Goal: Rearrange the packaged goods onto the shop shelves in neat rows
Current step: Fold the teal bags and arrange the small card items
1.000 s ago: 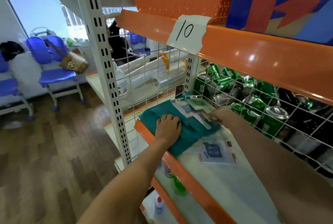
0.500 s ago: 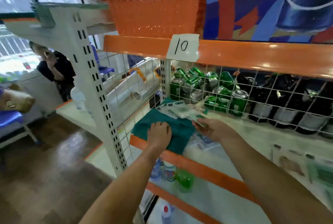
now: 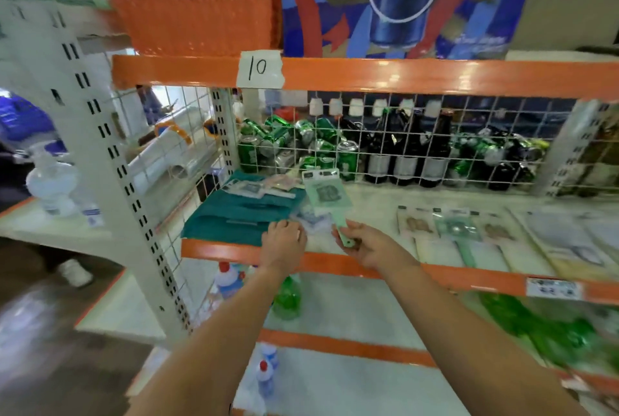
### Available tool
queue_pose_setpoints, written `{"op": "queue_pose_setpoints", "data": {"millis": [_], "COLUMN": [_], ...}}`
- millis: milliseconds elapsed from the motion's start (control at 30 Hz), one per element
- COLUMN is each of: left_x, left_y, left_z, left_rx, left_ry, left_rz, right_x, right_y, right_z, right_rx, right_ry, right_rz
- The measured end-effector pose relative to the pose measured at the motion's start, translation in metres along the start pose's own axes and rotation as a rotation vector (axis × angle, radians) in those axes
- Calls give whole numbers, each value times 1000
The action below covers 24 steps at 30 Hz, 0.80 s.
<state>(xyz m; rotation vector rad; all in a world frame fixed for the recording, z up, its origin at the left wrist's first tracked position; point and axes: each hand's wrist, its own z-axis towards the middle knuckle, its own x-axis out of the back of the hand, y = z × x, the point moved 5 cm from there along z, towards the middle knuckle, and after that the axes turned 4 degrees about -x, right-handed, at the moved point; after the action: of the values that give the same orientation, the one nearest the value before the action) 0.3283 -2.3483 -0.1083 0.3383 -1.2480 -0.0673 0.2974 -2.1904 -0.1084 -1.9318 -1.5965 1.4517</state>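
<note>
My right hand (image 3: 365,243) grips the handle of a pale green packaged fan-shaped item (image 3: 326,194), lifted above the middle shelf (image 3: 368,204). My left hand (image 3: 283,240) rests knuckles-up at the shelf's front edge, on the right end of a teal folded cloth pack (image 3: 234,214) and touching a small clear packet (image 3: 310,219). More flat packets (image 3: 254,188) lie on the far end of the teal pack. A row of similar flat packaged goods (image 3: 455,229) lies along the shelf to the right.
Behind a wire grid (image 3: 402,134) stand green cans (image 3: 288,144) and dark bottles (image 3: 405,147). An orange basket (image 3: 197,17) sits on the upper shelf above a paper label "10" (image 3: 259,68). Green and clear bottles (image 3: 286,298) stand on the shelf below.
My right hand has lifted the green packaged item off the pile and drawn it right and toward me. My left hand slid right along the teal pack. My head turned right.
</note>
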Motion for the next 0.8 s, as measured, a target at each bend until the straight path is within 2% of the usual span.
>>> {"op": "queue_pose_setpoints", "data": {"millis": [167, 367, 567, 800], "left_x": [-4, -14, -18, -26], "left_y": [37, 84, 115, 145], "left_z": [-17, -50, -82, -64], "left_rx": [-14, -51, 99, 256], "left_ry": [-42, -94, -170, -200], "left_rz": [-61, -132, -593, -872], "right_x": [35, 95, 130, 141], "right_y": [-5, 6, 32, 25], "right_z": [-40, -82, -101, -104], "right_rx": [59, 66, 33, 65], "right_ry": [30, 125, 114, 125], "right_rz": [-84, 11, 67, 42]}}
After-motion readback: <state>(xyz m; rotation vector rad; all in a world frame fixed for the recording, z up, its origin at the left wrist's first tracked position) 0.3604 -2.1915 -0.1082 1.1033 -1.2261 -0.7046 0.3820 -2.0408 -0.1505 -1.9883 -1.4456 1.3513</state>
